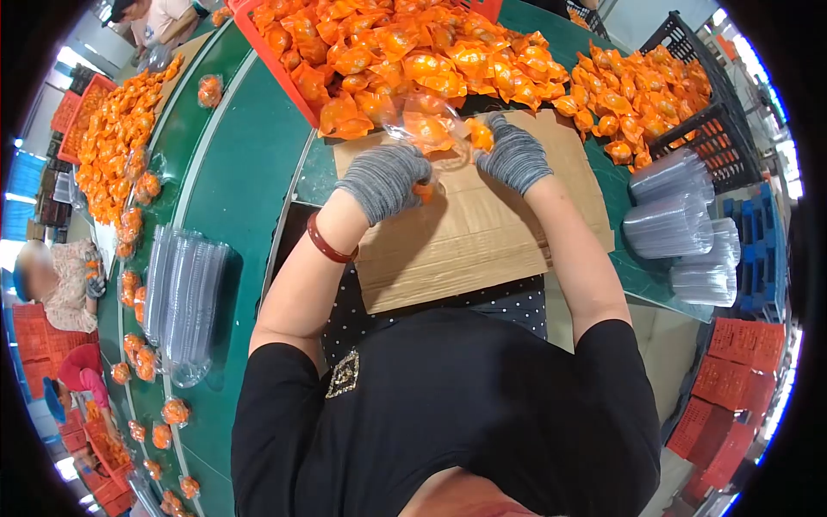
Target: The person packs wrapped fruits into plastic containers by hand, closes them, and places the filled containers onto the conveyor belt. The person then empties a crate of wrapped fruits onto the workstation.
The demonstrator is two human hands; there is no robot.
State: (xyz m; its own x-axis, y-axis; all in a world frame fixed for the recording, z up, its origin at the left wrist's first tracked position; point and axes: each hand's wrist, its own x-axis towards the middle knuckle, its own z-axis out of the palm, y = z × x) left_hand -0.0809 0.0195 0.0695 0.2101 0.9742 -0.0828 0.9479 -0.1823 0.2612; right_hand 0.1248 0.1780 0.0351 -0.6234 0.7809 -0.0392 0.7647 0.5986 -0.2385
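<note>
ok so rn the clear tub (pixel 435 110) is upper centre of the frame, between both gloves, at the top edge of the cardboard sheet (pixel 482 237), w/ orange-wrapped stuff showing thru it. Kinda blurry, so can't tell how full it is. Right hand (pixel 515 153) looks to be pinching a wrapped piece (pixel 480 134) just beside the tub. Left hand (pixel 385 181) is curled in, prob gripping another orange piece (pixel 423 191) under the fingers, most of it hidden.

Tips imo: light pinch only, bc thin plastic prob dents easily. Steady the tub w/ the side of 1 hand, lay pcs in gently, don't snag the wrapper tails.

Main obstacle tbh is the big orange pile (pixel 413 65) at top centre, spilling right up to the cardboard & crowding the fingers. Red crate (pixel 289 82) upper left of it, black crate (pixel 728 142) upper right. Stacked empties (pixel 668 228) sit on the green surface (pixel 613 177) at right, more nested tubs (pixel 183 293) at left, near the bagged pcs (pixel 176 411).
</note>
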